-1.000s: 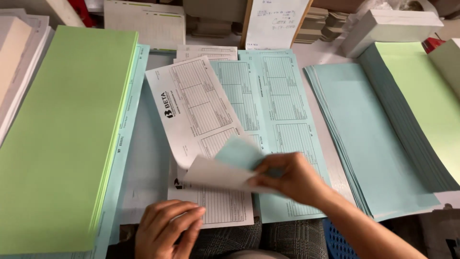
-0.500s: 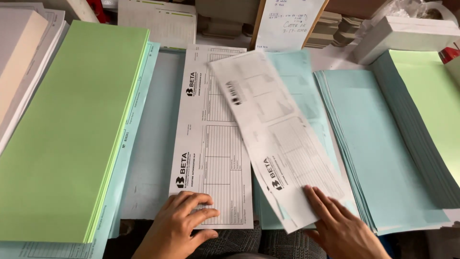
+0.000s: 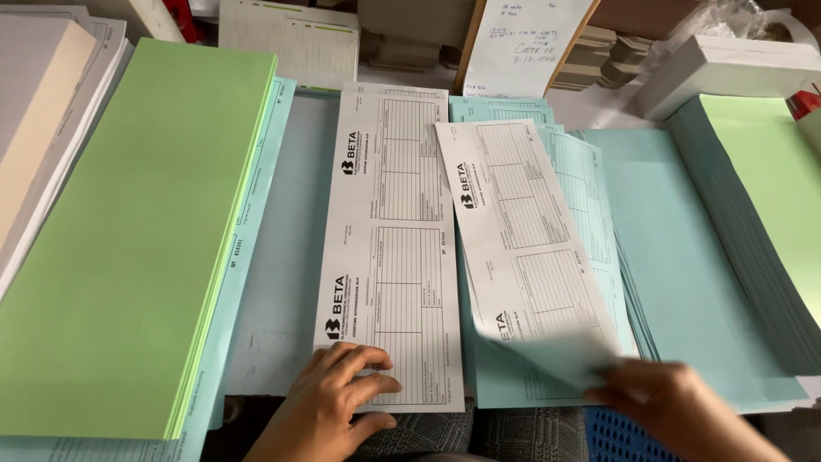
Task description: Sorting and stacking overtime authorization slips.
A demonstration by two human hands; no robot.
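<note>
Your left hand [image 3: 329, 402] lies open on the white form [image 3: 393, 248], your right hand [image 3: 676, 411] pinches another white sheet [image 3: 522, 248]; many stacks remain.

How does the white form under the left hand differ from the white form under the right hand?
The white form under the left hand lies flat and straight; the white form under the right hand lies tilted, its near corner lifted. The left hand presses the first with spread fingers; the right hand grips the second's corner. Both are long printed sheets with tables.

Printed form [image 3: 389, 257] centre, second form [image 3: 522, 248] overlapping right, perhaps atop sheets [image 3: 684, 257], paper stack [image 3: 137, 231] left
</note>
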